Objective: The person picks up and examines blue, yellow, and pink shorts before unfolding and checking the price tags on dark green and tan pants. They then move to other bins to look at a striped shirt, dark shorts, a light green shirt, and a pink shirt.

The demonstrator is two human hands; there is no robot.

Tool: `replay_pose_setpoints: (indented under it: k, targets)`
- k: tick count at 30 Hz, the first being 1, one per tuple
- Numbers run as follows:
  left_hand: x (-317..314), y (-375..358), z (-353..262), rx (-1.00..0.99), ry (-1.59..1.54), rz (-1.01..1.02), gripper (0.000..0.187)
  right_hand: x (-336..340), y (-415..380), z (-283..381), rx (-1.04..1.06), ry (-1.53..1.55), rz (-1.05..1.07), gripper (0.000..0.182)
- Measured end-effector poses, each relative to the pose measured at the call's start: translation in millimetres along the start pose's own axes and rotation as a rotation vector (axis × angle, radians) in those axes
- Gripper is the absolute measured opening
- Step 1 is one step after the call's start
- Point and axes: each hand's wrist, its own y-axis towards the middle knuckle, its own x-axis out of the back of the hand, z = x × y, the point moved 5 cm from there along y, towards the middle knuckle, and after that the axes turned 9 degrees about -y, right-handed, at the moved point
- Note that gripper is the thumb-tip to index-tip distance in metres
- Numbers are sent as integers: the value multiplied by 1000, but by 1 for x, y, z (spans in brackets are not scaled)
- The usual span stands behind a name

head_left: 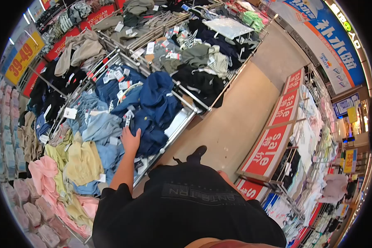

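My left hand (131,141) reaches into a display bin of folded and heaped clothes. Its fingers are apart and rest against the edge of a dark blue denim garment (149,132). Close to the fingertips is a white tag (128,119). Light blue denim garments (101,128) lie just left of the hand, many with white price tags. Another dark blue garment (157,93) is bunched up beyond it. Of my right arm only a bit of forearm (230,184) shows beside my black shirt; the right hand is hidden.
A metal rail (180,128) edges the bin. Yellow (84,162) and pink clothes (44,173) lie at its near end; dark and grey clothes (196,56) fill the far section. Across the aisle floor (235,107) stands another rack with red sale signs (265,149).
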Motion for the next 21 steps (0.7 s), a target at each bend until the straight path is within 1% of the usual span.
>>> replay_pose_setpoints:
  k: [1, 3, 4, 5, 6, 7, 8, 10, 12, 13, 15, 18, 19, 21]
  targets:
    - [-13, 1, -14, 16, 88, -22, 78, 19, 20, -3, 22, 7, -21, 40]
    - [-39, 6, -41, 151, 207, -31, 77, 64, 49, -9, 22, 9, -35, 40]
    - [-46, 10, -66, 129, 196, -8, 71, 87, 58, -14, 15, 12, -42, 41]
    - [-63, 19, -87, 104, 115, 5, 69, 110, 66, -21, 22, 31, -91, 41]
    - [-96, 33, -130, 77, 26, 19, 67, 150, 90, -41, 27, 48, -148, 40]
    - [-112, 38, -149, 62, -53, 35, 66, 169, 101, -52, 35, 59, -189, 40]
    - [-130, 43, -168, 88, -99, -6, 60, 184, 109, -65, 17, 38, -176, 40]
    - [-146, 52, -221, 8, -146, 44, 55, 199, 135, -110, -13, -7, -143, 40]
    - [-156, 52, -275, -49, -175, 92, 51, 196, 152, -155, 42, -128, -79, 40]
    - [-165, 51, -295, -101, -182, 20, 48, 209, 154, -158, 73, -194, -54, 40]
    - [-179, 59, -334, -240, -223, -37, 46, 227, 144, -164, -109, -81, -73, 40]
    - [-196, 74, -393, -324, -394, -37, 37, 176, 202, -244, 83, 49, -158, 41]
    - [-203, 82, -411, -352, -434, -25, 35, 175, 214, -248, 92, 55, -157, 41]
    - [-229, 103, -440, -315, -482, 58, 34, 203, 237, -228, 52, 47, -130, 41]
